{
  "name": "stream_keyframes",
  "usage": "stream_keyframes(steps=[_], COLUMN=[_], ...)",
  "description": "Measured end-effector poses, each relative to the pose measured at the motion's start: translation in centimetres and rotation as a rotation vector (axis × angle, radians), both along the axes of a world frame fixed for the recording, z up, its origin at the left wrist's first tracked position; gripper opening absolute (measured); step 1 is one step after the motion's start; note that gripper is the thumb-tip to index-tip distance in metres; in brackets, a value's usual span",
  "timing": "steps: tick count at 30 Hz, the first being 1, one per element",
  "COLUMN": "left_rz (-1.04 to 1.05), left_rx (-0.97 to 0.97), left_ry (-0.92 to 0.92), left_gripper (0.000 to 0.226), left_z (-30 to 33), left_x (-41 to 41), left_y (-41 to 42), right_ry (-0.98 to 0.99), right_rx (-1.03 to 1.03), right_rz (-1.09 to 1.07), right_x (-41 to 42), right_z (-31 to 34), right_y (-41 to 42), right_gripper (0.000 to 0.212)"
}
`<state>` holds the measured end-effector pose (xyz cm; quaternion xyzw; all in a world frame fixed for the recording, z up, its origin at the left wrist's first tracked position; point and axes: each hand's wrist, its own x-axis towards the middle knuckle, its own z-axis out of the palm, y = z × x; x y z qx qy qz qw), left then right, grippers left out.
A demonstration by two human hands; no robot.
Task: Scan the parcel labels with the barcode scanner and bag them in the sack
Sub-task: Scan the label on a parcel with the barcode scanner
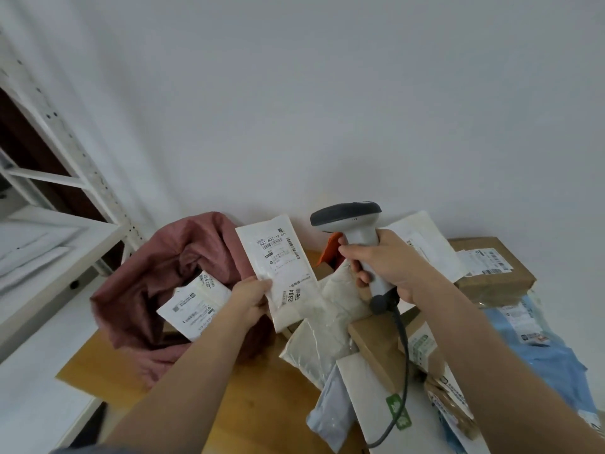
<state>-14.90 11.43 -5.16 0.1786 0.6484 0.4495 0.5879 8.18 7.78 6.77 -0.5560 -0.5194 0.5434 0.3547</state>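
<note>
My left hand (pixel 252 298) pinches the lower edge of a white flat parcel (pixel 280 257), held upright with its printed label facing me. My right hand (pixel 389 267) grips the handle of a grey-and-white barcode scanner (pixel 348 219), whose dark head points left, just right of the parcel's top. Its cable (pixel 404 355) hangs down over the pile. A dusty-pink sack (pixel 154 276) stands open at the left on the wooden table (pixel 262 411). Inside it lies another white labelled parcel (pixel 193 306).
A pile of parcels covers the table's right side: cream padded mailers (pixel 324 342), brown cardboard boxes (pixel 491 267), a blue plastic mailer (pixel 553 355), a grey one (pixel 330 417). White metal shelving (pixel 59 231) stands at the left. A plain white wall is behind.
</note>
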Motion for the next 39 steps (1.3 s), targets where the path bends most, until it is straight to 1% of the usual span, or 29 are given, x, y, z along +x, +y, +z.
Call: stream_keyframes(steps=[2,6,10,17,24,29,32,35,37,39], left_rz=[0.050,0.118,0.149,0.167,0.200,0.219,0.268,0.343,0.437,0.469], left_rx=[0.043,0.106,0.134,0.164,0.151,0.131,0.126,0.076,0.008,-0.026], left_ry=[-0.031,0.003,0.048,0.038,0.046,0.058,0.057,0.175,0.265,0.283], left_gripper=[0.034,0.031,0.033,0.041,0.037,0.029,0.022,0.012,0.013,0.032], left_z=[1.0,2.7,3.6,4.2,4.3,4.1,3.7,3.3,3.2,3.2], left_x=[-0.9,-2.6,-4.0,-5.4,-5.5,-5.8,-6.3,-7.4,-8.3,-9.0], left_y=[-0.1,-0.5,-0.5,-0.3,0.0,0.1,0.3,0.8,0.7,0.6], right_ry=[-0.012,-0.100,-0.195,-0.217,-0.301,-0.293,-0.277,-0.195,-0.155,-0.144], right_rx=[0.021,0.087,0.173,0.242,0.280,0.287,0.286,0.272,0.261,0.249], right_rz=[0.035,0.106,0.162,0.167,0.151,0.156,0.154,0.139,0.147,0.150], right_x=[-0.6,-1.7,-2.4,-2.7,-2.5,-2.5,-2.8,-3.1,-3.2,-3.3], right_z=[0.3,1.0,2.0,3.3,4.0,4.1,4.0,3.9,3.6,3.1], right_y=[0.0,-0.3,-0.8,-1.7,-2.4,-2.6,-2.5,-2.1,-1.8,-1.5], right_gripper=[0.016,0.018,0.021,0.022,0.024,0.022,0.023,0.019,0.014,0.016])
